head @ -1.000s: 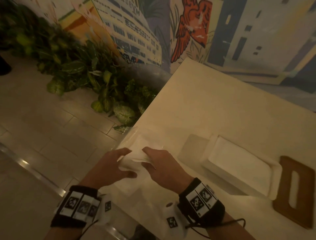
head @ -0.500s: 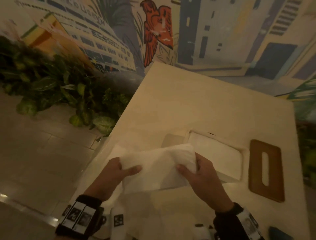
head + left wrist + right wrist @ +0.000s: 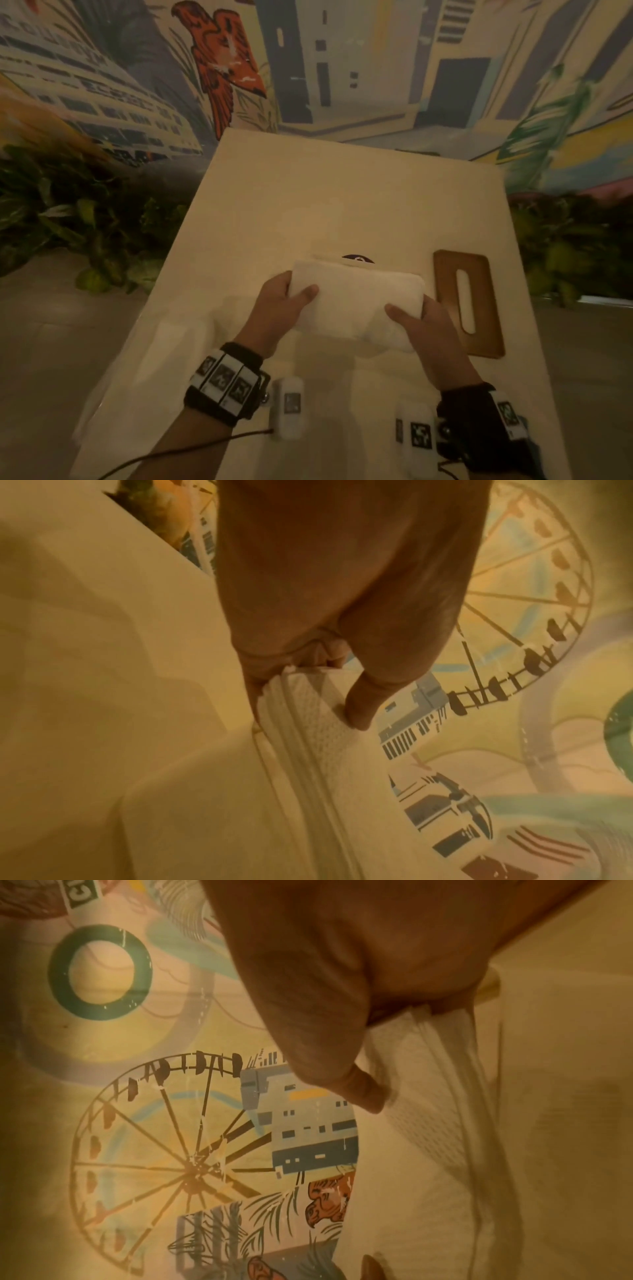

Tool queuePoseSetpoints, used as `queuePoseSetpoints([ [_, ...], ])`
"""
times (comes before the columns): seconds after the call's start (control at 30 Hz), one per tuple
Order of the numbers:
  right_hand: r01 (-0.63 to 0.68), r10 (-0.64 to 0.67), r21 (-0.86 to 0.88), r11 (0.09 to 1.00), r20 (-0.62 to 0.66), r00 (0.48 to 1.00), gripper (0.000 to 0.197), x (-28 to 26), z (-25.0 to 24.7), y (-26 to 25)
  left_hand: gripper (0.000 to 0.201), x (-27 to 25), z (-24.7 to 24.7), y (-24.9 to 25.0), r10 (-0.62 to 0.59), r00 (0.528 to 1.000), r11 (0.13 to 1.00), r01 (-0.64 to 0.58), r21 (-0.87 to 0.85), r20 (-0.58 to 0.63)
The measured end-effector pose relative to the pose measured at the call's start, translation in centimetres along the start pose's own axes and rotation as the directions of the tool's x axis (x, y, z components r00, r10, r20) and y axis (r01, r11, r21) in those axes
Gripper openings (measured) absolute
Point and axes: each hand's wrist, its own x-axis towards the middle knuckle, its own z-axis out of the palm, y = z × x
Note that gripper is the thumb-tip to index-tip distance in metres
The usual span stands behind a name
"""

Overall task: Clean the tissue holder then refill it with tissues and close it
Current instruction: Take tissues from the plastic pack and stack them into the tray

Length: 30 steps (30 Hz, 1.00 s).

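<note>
Dim, warm yellow light fills all three views. The head view is soft and grainy, with wide-angle bending of the wall mural (image 3: 342,68) at the edges. Both wrist views are blurred close to the hand; a faint shadow falls on the table (image 3: 582,1110) beside the right hand (image 3: 342,974).

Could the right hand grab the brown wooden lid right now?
Probably not yet. The right hand is close beside the wooden lid with nothing between, but it grips the tissue stack.
</note>
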Motion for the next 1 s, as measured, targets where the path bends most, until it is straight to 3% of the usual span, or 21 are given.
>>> queuePoseSetpoints([
  [0.13, 0.025, -0.026, -0.045, 0.999, -0.007, 1.000, 0.034, 1.9, -1.0, 0.2, 0.019, 2.4, 1.5, 0.1, 0.017, 0.999, 0.988, -0.009, 0.152, -0.050],
  [0.27, 0.037, -0.040, -0.094, 0.995, -0.031, 0.999, 0.038, 3.3, -0.9, 0.8, 0.023, 3.8, 2.2, 0.1, -0.014, 0.997, 0.961, 0.033, 0.273, -0.070],
  [0.5, -0.038, 0.017, -0.201, 0.979, -0.107, 0.994, 0.042, 3.8, -0.2, 2.0, 0.047, 4.3, 3.6, 0.4, -0.013, 0.998, 0.878, 0.038, 0.478, -0.056],
  [0.67, -0.015, -0.024, -0.324, 0.946, -0.116, 0.993, 0.055, 2.9, -0.3, 1.0, 0.056, 3.8, 3.7, 0.9, -0.008, 1.000, 0.837, 0.020, 0.546, -0.024],
  [0.73, 0.067, -0.119, -0.424, 0.903, -0.096, 0.988, 0.062, 2.4, -0.6, 0.9, 0.059, 3.3, 3.5, 0.9, 0.026, 0.999, 0.828, -0.004, 0.561, -0.031],
  [0.8, 0.157, -0.242, -0.538, 0.828, -0.092, 0.966, 0.066, 1.8, -1.1, 1.0, 0.059, 2.4, 3.4, 0.9, 0.134, 0.990, 0.809, -0.085, 0.581, -0.042],
  [0.87, 0.258, -0.378, -0.622, 0.739, -0.066, 0.923, 0.058, 1.2, -1.8, 1.0, 0.059, 1.5, 3.4, 0.9, 0.285, 0.958, 0.720, -0.196, 0.666, -0.026],
  [0.93, 0.385, -0.457, -0.654, 0.651, 0.067, 0.887, 0.049, 1.1, -2.3, 1.0, 0.057, 1.2, 3.6, 0.8, 0.381, 0.922, 0.611, -0.305, 0.730, 0.067],
  [1.0, 0.435, -0.376, -0.679, 0.592, 0.245, 0.894, 0.051, 1.4, -2.2, 1.0, 0.057, 1.5, 4.2, 0.6, 0.337, 0.924, 0.554, -0.351, 0.755, 0.182],
])
